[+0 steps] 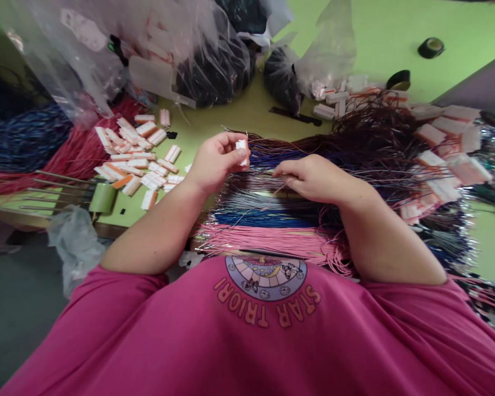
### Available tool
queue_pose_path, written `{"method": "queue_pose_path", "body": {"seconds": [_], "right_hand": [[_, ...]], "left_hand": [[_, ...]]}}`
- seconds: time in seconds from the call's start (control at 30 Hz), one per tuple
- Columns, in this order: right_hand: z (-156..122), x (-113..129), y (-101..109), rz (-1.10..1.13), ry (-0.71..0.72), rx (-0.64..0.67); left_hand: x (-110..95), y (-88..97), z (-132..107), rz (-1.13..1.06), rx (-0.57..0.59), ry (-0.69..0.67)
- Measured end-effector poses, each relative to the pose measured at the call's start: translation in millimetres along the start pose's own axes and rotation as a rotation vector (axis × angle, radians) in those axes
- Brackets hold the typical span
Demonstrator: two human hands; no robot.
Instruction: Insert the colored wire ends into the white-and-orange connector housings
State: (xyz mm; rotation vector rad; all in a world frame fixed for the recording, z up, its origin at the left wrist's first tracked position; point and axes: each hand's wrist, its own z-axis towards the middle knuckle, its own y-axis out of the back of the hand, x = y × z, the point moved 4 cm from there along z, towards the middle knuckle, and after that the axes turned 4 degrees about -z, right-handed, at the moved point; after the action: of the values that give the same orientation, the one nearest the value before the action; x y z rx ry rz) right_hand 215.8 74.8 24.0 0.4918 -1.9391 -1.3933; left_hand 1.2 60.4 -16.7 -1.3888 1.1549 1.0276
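Note:
My left hand (220, 159) is closed around a small white-and-orange connector housing (242, 152), held upright between thumb and fingers. To its right, my right hand (307, 177) pinches a thin wire (281, 188) that trails down over the wires below; its far end is hard to make out. Beneath both hands lie sorted bundles of wires: purple wires (268, 159), grey wires (251, 186), blue wires (264, 218) and pink wires (268, 237), with metal tips at their left ends. Several loose connector housings (148, 157) are scattered left of my left hand.
Clear plastic bags (214, 60) with dark contents stand at the back. Housings with wires attached (449, 159) pile up at the right. Tape rolls (431, 48) lie at the back right. Metal rods (58, 190) and a green cylinder (103, 198) sit at the left edge.

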Motion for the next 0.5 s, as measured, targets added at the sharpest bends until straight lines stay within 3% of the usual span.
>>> {"method": "queue_pose_path", "body": {"seconds": [0.13,0.3,0.37,0.5], "right_hand": [[-15.2,12.3,14.2,0.205,0.152,-0.066],[-22.6,51.9,3.1,0.425,0.492,-0.025],[-17.3,51.9,-1.6,0.412,0.470,-0.131],[-7.9,28.3,-2.8,0.247,0.153,-0.433]], "left_hand": [[-0.9,-6.6,-5.1,-0.068,0.047,0.018],[4.1,-19.9,-15.0,-0.137,0.215,0.107],[6.1,-23.2,-17.7,-0.173,0.269,0.125],[8.9,-24.5,-19.3,-0.214,0.308,0.153]]}}
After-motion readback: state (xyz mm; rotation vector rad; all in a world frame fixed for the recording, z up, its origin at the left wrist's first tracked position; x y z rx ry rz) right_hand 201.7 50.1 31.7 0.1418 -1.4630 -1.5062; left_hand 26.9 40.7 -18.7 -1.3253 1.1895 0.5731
